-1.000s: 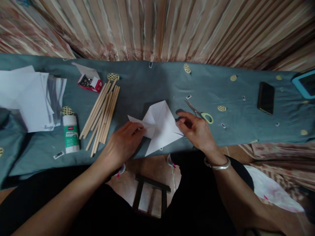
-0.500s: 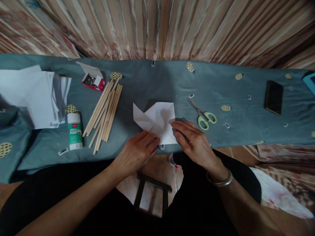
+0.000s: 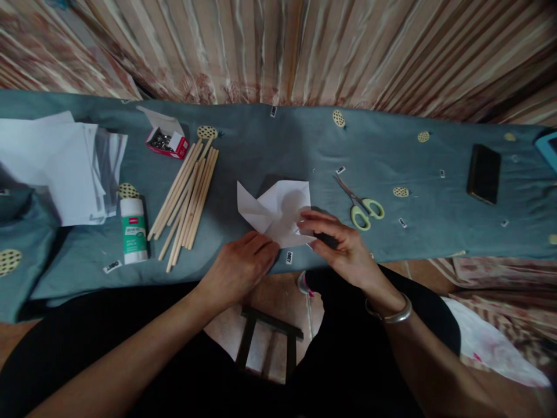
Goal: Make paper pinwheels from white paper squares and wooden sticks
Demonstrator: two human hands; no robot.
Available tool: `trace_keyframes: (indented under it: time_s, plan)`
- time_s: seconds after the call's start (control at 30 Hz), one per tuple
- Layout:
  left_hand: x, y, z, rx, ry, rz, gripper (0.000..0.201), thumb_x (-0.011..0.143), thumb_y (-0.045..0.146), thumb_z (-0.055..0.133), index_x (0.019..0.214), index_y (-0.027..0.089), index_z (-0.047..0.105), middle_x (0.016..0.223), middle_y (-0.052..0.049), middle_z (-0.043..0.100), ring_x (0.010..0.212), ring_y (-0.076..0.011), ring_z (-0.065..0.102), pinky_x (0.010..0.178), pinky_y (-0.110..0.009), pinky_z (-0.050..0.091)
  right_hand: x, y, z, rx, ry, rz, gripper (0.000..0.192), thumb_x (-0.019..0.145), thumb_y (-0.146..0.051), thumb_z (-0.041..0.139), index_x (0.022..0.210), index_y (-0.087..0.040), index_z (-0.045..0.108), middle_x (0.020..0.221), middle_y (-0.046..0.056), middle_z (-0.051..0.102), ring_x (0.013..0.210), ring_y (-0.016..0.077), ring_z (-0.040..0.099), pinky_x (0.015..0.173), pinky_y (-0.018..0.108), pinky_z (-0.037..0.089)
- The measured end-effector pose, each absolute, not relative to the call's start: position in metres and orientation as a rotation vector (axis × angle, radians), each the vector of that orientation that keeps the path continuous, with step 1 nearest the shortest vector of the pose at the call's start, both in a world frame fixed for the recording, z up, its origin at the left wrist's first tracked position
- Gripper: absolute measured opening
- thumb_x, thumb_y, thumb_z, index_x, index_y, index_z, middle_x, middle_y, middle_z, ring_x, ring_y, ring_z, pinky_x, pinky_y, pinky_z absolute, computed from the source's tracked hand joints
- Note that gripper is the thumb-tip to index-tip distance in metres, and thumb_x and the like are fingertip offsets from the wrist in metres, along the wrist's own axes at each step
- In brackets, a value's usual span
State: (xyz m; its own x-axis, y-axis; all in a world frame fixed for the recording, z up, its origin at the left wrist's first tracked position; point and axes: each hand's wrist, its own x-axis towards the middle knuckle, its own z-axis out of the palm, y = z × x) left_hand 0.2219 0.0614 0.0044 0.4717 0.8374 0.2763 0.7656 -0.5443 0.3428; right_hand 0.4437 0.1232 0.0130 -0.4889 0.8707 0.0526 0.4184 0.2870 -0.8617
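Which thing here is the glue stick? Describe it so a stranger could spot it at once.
Start at the blue-grey cloth covering the table and go to its left part, below the stack of white paper. Left of the bundle of wooden sticks lies the glue stick. It is the only short, stubby white tube with a green label.

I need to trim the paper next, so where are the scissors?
In the head view, the scissors lie on the blue cloth just beyond the right hand, right of the folded white paper.
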Motion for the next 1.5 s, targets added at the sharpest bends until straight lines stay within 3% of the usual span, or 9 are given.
trace_keyframes:
  time_s: [0.1,0.23,0.47,0.8,1.07,1.5]
  plan:
    - [0.222,0.06,0.005,2.561,1.386,0.573,0.015,0.094,0.014,0.047,0.091,0.013,0.063,0.086,-0.007,0.067,0.079,-0.0184,0.063,0.066,-0.029,0.056,0.437,0.125,0.011,-1.142,-1.954,1.189,0.013,0.085,-0.02,0.064,0.095,-0.024,0.072,0.123,0.007,0.066,0.121,0.023,0.059,0.105,0.049,0.044]
    - [0.223,0.057,0.004,2.609,1.356,0.541,0.012,0.093,0.013,0.05,0.096,0.012,0.061,0.089,-0.008,0.068,0.082,-0.0203,0.063,0.067,-0.032,0.057,0.426,0.127,0.009,-1.191,-1.976,1.106,0.009,0.087,-0.023,0.063,0.091,-0.023,0.071,0.122,0.008,0.067,0.12,0.0232,0.059,0.105,0.048,0.044]
    - [0.224,0.054,0.003,2.534,1.354,0.612,0.033,0.094,0.012,0.047,0.127,0.011,0.048,0.099,-0.009,0.068,0.086,-0.0196,0.063,0.074,-0.034,0.058,0.413,0.126,0.007,-1.188,-2.219,0.788,0.013,0.088,-0.025,0.062,0.096,-0.021,0.071,0.129,0.011,0.063,0.122,0.0266,0.056,0.101,0.049,0.047]
    - [0.226,0.054,-0.001,2.425,1.301,0.688,0.024,0.093,0.011,0.049,0.115,0.013,0.058,0.103,-0.009,0.067,0.09,-0.0197,0.062,0.078,-0.036,0.059,0.409,0.121,0.008,-1.185,-2.244,0.696,0.021,0.087,-0.024,0.062,0.108,-0.021,0.065,0.129,0.011,0.061,0.122,0.0267,0.055,0.1,0.048,0.048]
    - [0.227,0.052,-0.004,2.403,1.324,0.744,0.022,0.092,0.012,0.052,0.112,0.009,0.06,0.102,-0.01,0.067,0.091,-0.02,0.06,0.078,-0.035,0.059,0.418,0.11,0.008,-1.069,-2.321,0.469,0.017,0.093,-0.02,0.056,0.102,-0.017,0.069,0.107,0.011,0.072,0.101,0.0237,0.066,0.09,0.043,0.054]
    - [0.228,0.054,-0.002,2.399,1.345,0.766,0.022,0.091,0.011,0.053,0.112,0.01,0.061,0.102,-0.01,0.067,0.089,-0.0199,0.061,0.078,-0.034,0.059,0.417,0.108,0.005,-1.067,-2.429,0.445,0.026,0.096,-0.02,0.049,0.108,-0.017,0.071,0.112,0.011,0.072,0.103,0.0237,0.066,0.093,0.041,0.055]
